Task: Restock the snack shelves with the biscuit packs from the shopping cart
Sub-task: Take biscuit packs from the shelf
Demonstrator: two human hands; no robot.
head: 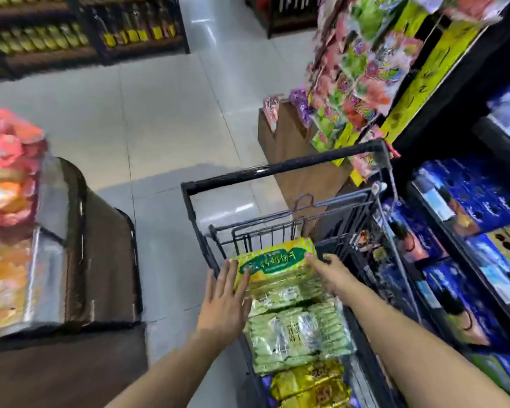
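At lower centre, the left hand (224,301) presses straight fingers against the left edge of the biscuit pack (274,262). The right hand (331,273) curls its fingers round the right edge.

Bright overhead light glares off the glossy pale tiled floor (165,113); frame edges bend, and the orange snack bags (3,172) blur.

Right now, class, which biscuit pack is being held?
The yellow plastic pack with a green label, between left hand and right hand; pale green packs and gold packs lie unheld.
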